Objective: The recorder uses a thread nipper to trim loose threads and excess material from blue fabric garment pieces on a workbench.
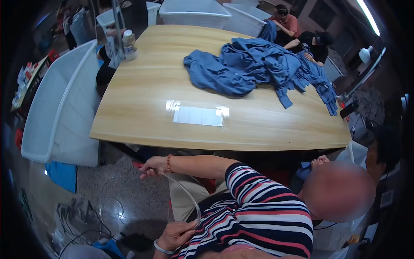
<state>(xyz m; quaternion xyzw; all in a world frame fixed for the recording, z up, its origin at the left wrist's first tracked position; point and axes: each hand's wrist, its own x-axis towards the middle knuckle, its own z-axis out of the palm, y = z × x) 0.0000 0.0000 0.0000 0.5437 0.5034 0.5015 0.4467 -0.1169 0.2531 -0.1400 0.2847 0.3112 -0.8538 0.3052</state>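
My right arm, in a striped short sleeve, reaches across to the left below the table's near edge. My right hand point(151, 167), with an orange bead bracelet, has its fingers pinched around a thin, pale translucent cord point(188, 192). The cord bows down toward my lap, where my left hand point(177, 234), wearing a silver bangle, is closed on it against my striped shirt. Whether it is tube or flat strip I cannot tell. Thin pale loops point(113, 208) lie on the floor to the left.
A wooden table point(142, 99) carries crumpled blue garments point(241, 64) and a taped white sheet point(198, 115). White bins stand left point(75, 108) and behind point(194, 15). One person point(338, 192) sits close on my right; two others point(312, 47) handle cloth at the far right. Grey fabric point(77, 218) lies lower left.
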